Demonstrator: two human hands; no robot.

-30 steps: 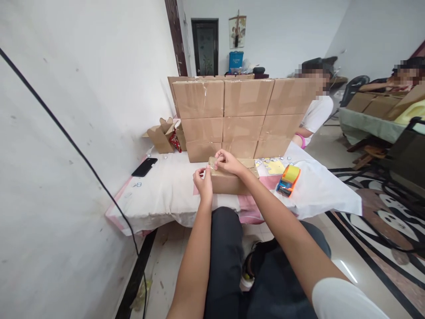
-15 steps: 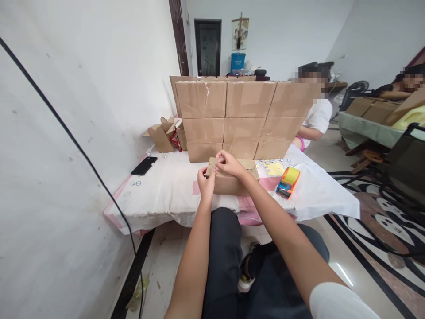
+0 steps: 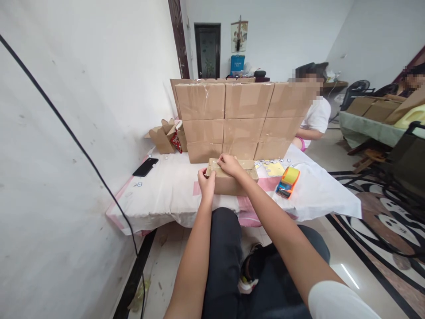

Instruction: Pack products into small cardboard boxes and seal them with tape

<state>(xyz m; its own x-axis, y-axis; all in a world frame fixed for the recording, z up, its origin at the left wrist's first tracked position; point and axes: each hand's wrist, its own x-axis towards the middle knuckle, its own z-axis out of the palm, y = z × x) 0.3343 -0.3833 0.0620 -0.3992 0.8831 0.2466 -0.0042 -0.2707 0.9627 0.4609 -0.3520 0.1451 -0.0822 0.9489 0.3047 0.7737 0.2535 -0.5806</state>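
In the head view, the left hand (image 3: 206, 182) grips the left end of the carton (image 3: 229, 186) on the counter (image 3: 174, 186). The right hand (image 3: 229, 164) arches over the carton's top, fingers bunched; whether they pinch anything, I cannot tell.

From far off I watch through one head-worn camera, set above the near side of the cardboard box (image 3: 229, 185). It faces forward and down over the box, close behind the forearms (image 3: 200, 235), reaching to the door (image 3: 208, 51) well beyond the box.
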